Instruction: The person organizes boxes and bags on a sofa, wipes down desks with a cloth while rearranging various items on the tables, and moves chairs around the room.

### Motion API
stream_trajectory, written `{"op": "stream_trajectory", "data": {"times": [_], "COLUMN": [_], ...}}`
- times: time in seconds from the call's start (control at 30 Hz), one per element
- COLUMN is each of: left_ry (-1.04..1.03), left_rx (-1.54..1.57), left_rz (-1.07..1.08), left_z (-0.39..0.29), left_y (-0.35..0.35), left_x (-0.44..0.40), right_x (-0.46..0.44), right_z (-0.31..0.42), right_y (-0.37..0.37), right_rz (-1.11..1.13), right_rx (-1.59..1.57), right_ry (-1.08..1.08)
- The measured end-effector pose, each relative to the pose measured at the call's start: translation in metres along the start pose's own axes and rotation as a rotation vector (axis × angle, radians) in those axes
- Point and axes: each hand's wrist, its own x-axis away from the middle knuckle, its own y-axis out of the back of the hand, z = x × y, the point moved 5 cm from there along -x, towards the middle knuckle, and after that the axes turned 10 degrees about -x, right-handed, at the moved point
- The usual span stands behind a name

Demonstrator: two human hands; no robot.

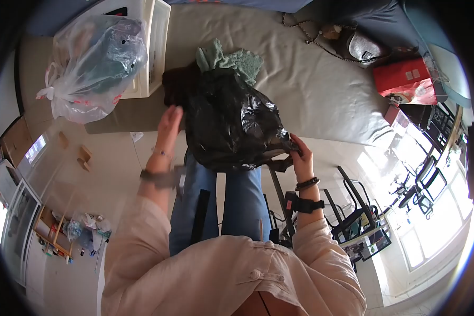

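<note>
A black plastic bag lies over the front edge of the couch, above my knees. At its right corner, my right hand pinches the gathered plastic. My left hand is on the left side, fingers stretched out, beside the bag and just below a dark brown cloth; whether it touches either one I cannot tell. A crumpled green towel shows at the far end of the bag. How much of the two cloths is inside the plastic is hidden.
A tied clear plastic bag of items rests on a white cabinet at left. On the grey couch are a chain-strap purse and a red bag. Black-framed chairs stand at right.
</note>
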Motion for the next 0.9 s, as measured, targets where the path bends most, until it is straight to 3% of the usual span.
{"op": "stream_trajectory", "data": {"times": [0.07, 0.13, 0.17, 0.2, 0.3, 0.37, 0.43, 0.47, 0.5, 0.53, 0.63, 0.67, 0.7, 0.73, 0.8, 0.87, 0.9], "left_ry": [-0.097, -0.179, -0.269, -0.266, -0.396, -0.504, -0.641, -0.675, -0.705, -0.739, -0.789, -0.641, -0.649, -0.653, -0.674, -0.808, -0.895], "left_rx": [-0.022, -0.101, -0.187, -0.189, 0.009, 0.055, 0.011, -0.078, -0.152, -0.226, -0.178, -0.026, -0.030, -0.004, 0.031, -0.402, -0.478], "left_rz": [0.230, 0.165, 0.100, 0.100, 0.015, 0.048, 0.114, 0.151, 0.159, 0.167, 0.427, 0.545, 0.540, 0.337, 0.141, 0.520, 0.582], "left_z": [-0.022, -0.030, -0.036, -0.040, -0.059, -0.072, -0.087, -0.091, -0.088, -0.087, -0.099, -0.101, -0.112, -0.128, -0.145, -0.144, -0.145], "left_y": [-0.028, -0.022, -0.015, -0.011, 0.007, -0.013, -0.037, -0.048, -0.058, -0.066, -0.073, -0.068, -0.061, -0.046, -0.029, -0.046, -0.044], "left_x": [-0.014, -0.025, -0.027, -0.021, 0.011, 0.044, 0.084, 0.102, 0.115, 0.128, 0.169, 0.179, 0.187, 0.189, 0.190, 0.195, 0.199], "right_x": [-0.004, -0.010, -0.016, -0.016, -0.016, -0.002, 0.024, 0.035, 0.040, 0.041, 0.044, 0.048, 0.053, 0.059, 0.073, 0.095, 0.105], "right_z": [-0.001, -0.004, 0.000, -0.007, 0.016, 0.074, 0.125, 0.125, 0.139, 0.133, 0.125, 0.123, 0.126, 0.133, 0.138, 0.169, 0.180], "right_y": [0.001, 0.019, 0.039, 0.067, 0.073, 0.046, 0.004, -0.020, -0.050, -0.072, -0.083, -0.079, -0.074, -0.070, -0.061, -0.049, -0.042], "right_rz": [0.028, -0.035, -0.093, -0.323, -0.223, -0.296, -0.304, -0.197, 0.081, 0.181, 0.169, 0.159, 0.208, 0.288, 0.365, 0.378, 0.387], "right_rx": [0.026, -0.340, -0.327, -0.396, -0.301, 0.639, 0.696, 0.374, 0.602, 0.471, 0.313, 0.206, 0.116, 0.050, 0.040, 0.143, 0.238], "right_ry": [-0.011, -0.043, 0.063, -0.078, -0.038, 0.497, 0.680, 0.549, 0.616, 0.544, 0.473, 0.402, 0.363, 0.328, 0.249, 0.252, 0.235]}}
